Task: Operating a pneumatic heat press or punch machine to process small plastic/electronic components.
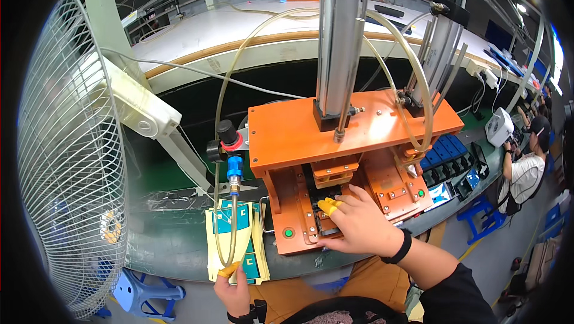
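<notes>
Orange press (335,144): your right hand (359,225) lay open, seating a part; your left hand (234,288) pinched yellow cards (236,240). Next needed clear fingers.

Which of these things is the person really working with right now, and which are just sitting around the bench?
In use:
- orange press fixture with grey cylinders
- small dark part in its slot, under the right hand
- stack of pale yellow and teal label sheets, touched by the left hand

Lying about:
- white wire-guard fan
- blue trays of dark parts
- blue plastic stool
</notes>
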Action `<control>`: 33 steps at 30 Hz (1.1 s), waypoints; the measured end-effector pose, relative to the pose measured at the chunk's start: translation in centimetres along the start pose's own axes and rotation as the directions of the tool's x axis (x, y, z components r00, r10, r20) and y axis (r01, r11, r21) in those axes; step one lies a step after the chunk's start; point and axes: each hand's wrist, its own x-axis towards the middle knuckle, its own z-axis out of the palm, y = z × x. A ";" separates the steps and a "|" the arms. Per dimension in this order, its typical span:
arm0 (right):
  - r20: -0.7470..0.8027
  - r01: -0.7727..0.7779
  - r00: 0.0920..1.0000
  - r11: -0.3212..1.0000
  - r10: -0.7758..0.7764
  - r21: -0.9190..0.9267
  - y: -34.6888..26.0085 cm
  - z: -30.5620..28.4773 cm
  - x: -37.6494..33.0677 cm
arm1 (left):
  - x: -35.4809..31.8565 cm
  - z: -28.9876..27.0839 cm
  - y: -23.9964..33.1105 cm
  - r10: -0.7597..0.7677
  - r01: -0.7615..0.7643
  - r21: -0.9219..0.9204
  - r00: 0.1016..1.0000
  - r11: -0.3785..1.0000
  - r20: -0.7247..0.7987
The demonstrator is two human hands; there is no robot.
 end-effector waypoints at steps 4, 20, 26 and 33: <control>-0.135 0.023 0.990 0.999 -0.027 -0.025 -1.9 -0.2 0.4 | -0.1 -0.5 0.0 -0.013 0.013 0.000 0.999 1.000 -0.039; 0.522 -0.490 0.815 -0.181 0.251 0.853 -12.2 17.9 -7.2 | -5.4 -2.0 6.4 0.141 -0.234 0.261 0.933 0.937 0.332; 0.633 -0.524 0.758 -0.430 0.157 0.735 -13.0 19.1 -6.3 | -8.5 -1.3 8.1 0.086 -0.304 0.241 0.765 0.922 0.638; 0.490 -0.469 0.845 -0.142 0.216 0.872 -13.5 16.8 -9.2 | -6.6 -1.0 7.6 0.222 -0.327 0.185 0.874 0.927 0.432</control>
